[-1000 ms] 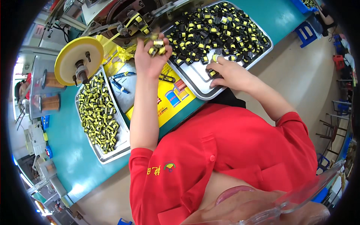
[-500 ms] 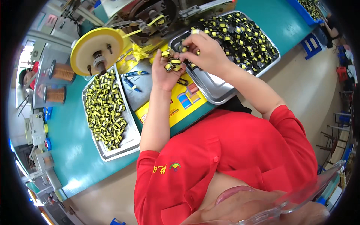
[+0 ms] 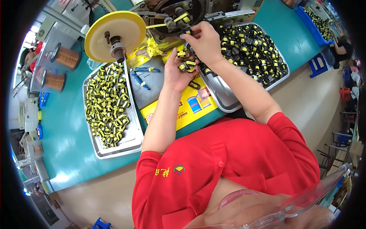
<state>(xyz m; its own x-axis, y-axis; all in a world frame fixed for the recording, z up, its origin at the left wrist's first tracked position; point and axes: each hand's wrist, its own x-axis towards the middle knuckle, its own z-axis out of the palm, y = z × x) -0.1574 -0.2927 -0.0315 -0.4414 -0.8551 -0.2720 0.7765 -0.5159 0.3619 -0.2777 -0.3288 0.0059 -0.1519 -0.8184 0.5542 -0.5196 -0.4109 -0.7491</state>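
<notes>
My left hand is palm up with its fingers curled round several small yellow-taped coils, black at their ends. Above it, my right hand reaches to the front of the winding machine, thumb and forefinger pinched on one small coil close to the machine's spindle. A strip of yellow tape runs from the large yellow-rimmed reel to the machine. Right of my hands, a metal tray carries a heap of black-and-yellow coils.
Another metal tray at the left holds many yellow-taped coils. Blue-handled cutters lie on a grey plate. Crumpled yellow tape sits below the machine. Copper wire spools stand far left; a blue bin is far right.
My right hand has gone from beside the left palm up to the machine's spindle with a coil. The left hand keeps its coils. The whole view has shifted slightly.
</notes>
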